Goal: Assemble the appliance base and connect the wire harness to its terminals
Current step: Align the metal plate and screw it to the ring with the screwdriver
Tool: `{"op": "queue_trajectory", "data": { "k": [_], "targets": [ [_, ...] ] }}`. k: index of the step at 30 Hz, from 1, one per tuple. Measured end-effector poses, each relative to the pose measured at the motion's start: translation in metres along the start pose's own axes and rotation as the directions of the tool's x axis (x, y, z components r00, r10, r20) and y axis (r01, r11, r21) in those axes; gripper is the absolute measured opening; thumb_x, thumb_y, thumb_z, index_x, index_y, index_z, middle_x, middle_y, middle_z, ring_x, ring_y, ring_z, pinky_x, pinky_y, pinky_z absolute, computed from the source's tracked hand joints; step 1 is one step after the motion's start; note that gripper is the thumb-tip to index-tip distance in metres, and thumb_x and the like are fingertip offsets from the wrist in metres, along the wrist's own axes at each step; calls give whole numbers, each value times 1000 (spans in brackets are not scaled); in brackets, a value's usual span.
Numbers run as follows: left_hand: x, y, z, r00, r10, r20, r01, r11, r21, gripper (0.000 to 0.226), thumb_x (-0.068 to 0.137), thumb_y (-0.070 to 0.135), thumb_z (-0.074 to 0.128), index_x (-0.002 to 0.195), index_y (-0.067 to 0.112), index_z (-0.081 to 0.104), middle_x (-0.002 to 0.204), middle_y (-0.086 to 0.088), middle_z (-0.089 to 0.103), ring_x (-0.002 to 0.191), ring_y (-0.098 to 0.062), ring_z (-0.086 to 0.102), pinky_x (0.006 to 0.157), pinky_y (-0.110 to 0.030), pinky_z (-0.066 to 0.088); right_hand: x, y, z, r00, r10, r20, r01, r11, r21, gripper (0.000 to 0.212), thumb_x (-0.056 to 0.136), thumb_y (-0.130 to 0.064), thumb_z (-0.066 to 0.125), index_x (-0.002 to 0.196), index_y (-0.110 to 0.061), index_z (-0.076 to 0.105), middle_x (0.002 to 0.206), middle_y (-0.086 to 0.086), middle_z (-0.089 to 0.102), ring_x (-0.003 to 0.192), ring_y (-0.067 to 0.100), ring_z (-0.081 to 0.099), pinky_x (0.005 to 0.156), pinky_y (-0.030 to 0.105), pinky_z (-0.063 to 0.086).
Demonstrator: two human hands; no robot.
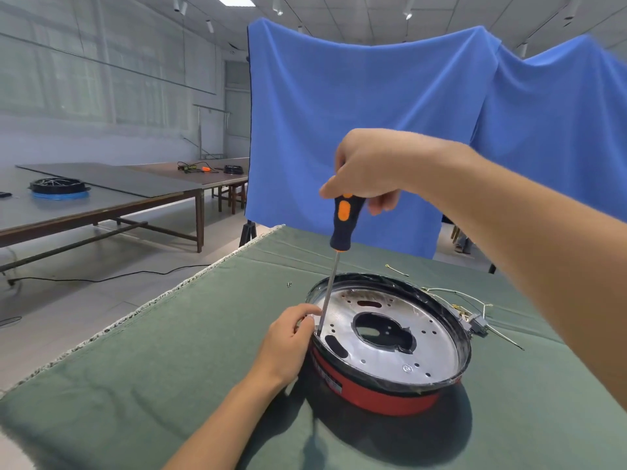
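A round red appliance base (373, 396) with a black rim lies on the green cloth. Inside it sits a silver metal plate (427, 354) with a large central opening and several small holes. My right hand (369, 164) grips the top of a black and orange screwdriver (344, 225), held nearly upright. Its shaft reaches down to the plate's left edge. My left hand (288, 340) rests on the base's left rim, fingers pinching by the screwdriver's tip. The wire harness (475, 322), with thin pale wires and a grey connector, lies against the base's right side.
The green cloth-covered table (169, 368) has its left edge running diagonally. A small screw (288, 284) and a loose wire (396, 270) lie behind the base. A blue cloth (373, 96) hangs behind the table. Long tables (101, 205) with a similar base stand at far left.
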State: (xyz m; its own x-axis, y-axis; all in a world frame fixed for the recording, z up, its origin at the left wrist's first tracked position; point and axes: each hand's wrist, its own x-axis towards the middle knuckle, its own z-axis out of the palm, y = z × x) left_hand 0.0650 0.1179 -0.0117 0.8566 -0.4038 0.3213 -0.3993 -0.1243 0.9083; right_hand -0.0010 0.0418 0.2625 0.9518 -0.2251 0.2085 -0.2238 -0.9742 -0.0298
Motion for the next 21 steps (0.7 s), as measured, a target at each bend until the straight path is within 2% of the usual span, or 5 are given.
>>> {"op": "queue_trajectory", "data": {
  "k": [6,10,15,19,21],
  "targets": [
    [-1,4,1,1000,-11,3,11,1000,-13,32,84,34,39,101,30,66,106,11,64,97,-8,60,90,-38,50,-1,4,-1,997,46,67,-51,995,82,16,86,-24,54,86,-9,59,72,10,71,57,23,70,60,31,57],
    [0,1,0,1000,1,-1,-1,1000,13,29,96,17,44,93,41,61,103,16,62,89,-2,57,87,-30,49,-1,15,15,961,93,-262,-129,984,-124,29,90,-24,51,64,-12,45,56,4,52,47,19,47,46,23,30],
    [-1,2,-2,1000,20,3,-21,999,46,30,96,17,44,93,43,57,104,21,59,94,14,52,81,-6,39,-4,18,2,994,94,48,-101,982,162,19,89,-26,52,88,-8,57,67,7,72,53,21,69,57,32,57],
    [0,1,0,1000,11,0,-11,1000,21,30,96,18,44,92,45,58,103,19,60,88,9,54,81,-19,43,-4,19,8,973,47,-226,-78,988,-131,39,88,-38,52,60,-12,50,47,1,58,39,16,50,45,22,30],
    [0,1,1,1000,8,-10,-8,1000,19,32,96,17,44,90,45,58,104,21,61,93,10,54,85,-19,43,-5,16,6,995,60,-85,-64,997,-48,34,87,-40,51,69,-11,54,57,4,65,44,18,60,52,26,46]
  ]
}}
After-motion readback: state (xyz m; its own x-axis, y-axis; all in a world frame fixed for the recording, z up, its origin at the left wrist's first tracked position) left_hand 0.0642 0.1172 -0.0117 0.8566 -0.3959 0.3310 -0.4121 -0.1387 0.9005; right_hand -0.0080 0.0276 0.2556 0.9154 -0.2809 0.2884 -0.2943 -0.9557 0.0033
